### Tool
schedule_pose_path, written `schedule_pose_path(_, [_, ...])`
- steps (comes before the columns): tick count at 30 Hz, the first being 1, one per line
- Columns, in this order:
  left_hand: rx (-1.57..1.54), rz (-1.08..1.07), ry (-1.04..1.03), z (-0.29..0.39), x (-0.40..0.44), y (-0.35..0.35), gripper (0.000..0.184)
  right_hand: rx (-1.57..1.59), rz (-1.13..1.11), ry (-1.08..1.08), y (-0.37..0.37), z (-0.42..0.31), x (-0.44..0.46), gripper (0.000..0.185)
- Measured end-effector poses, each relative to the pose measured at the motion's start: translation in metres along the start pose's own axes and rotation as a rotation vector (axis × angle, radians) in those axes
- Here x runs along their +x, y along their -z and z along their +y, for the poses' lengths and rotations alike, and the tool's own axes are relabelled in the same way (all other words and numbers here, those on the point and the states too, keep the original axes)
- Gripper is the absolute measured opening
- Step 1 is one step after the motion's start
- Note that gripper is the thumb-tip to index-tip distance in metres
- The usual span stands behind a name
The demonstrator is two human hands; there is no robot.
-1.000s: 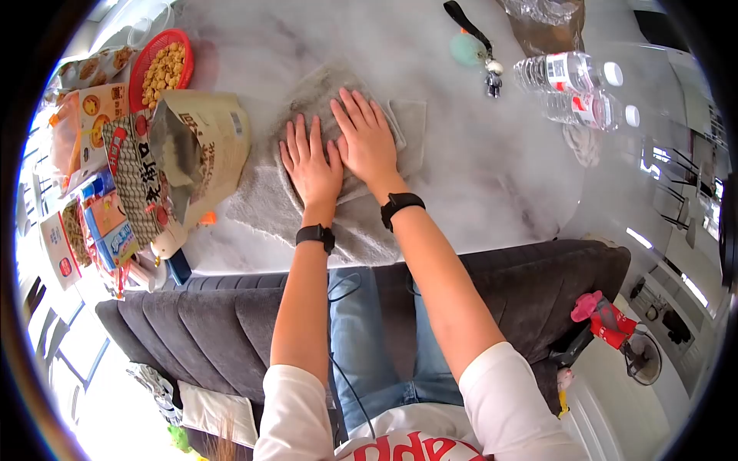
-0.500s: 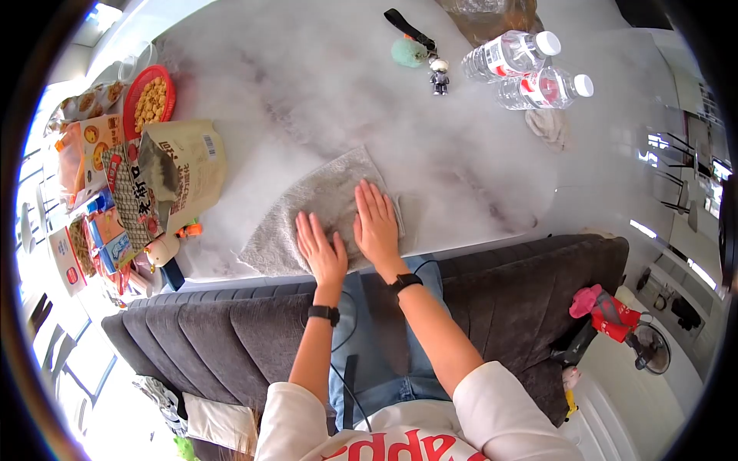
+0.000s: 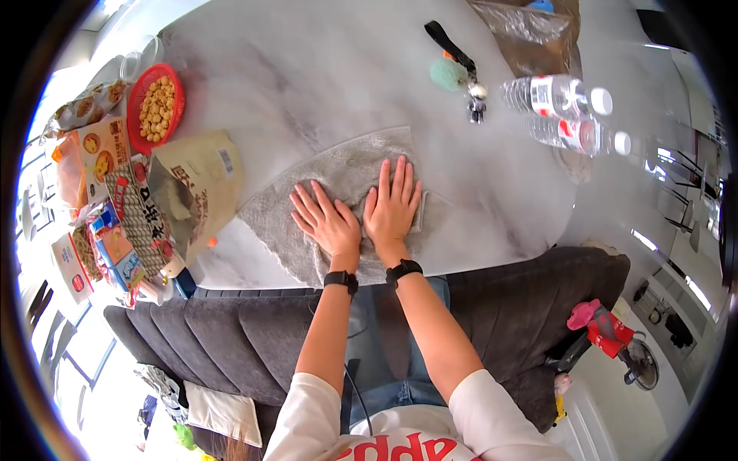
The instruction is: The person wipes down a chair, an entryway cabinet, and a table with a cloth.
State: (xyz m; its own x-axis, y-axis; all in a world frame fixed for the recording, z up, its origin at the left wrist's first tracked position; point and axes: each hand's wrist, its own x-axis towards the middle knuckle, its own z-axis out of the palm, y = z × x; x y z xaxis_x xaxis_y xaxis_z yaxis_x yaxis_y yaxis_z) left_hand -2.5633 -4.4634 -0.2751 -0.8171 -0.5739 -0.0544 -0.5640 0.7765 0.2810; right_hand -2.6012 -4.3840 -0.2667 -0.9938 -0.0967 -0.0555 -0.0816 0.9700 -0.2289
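Cloth point(image 3: 278, 220) lies on the table point(image 3: 492, 203), directly beneath left hand point(image 3: 332, 228) and right hand point(image 3: 392, 211), its larger spread leftward; I read both as touching it, neither nearer, flat, fingers extended, grasping nothing.

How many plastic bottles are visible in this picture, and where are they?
2: the upper bottle, at the right near the brown bag, and the lower bottle, just beside it. The bag could hide others.
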Motion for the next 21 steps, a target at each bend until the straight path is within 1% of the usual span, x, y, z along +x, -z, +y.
schedule_pose_path(7, [-0.01,-0.051,-0.06,0.018,0.077,-0.002,0.052,-0.021,0.058,-0.017,-0.003,-0.021,0.067,0.058])
schedule_pose_path(13, [-0.035,0.017,-0.066,0.037,0.153,-0.008,0.052,0.004,0.143,-0.043,-0.01,-0.043,0.14,0.058])
schedule_pose_path(21, [-0.077,0.078,-0.06,0.05,0.203,-0.011,0.053,0.009,0.151,-0.085,-0.012,-0.061,0.189,0.059])
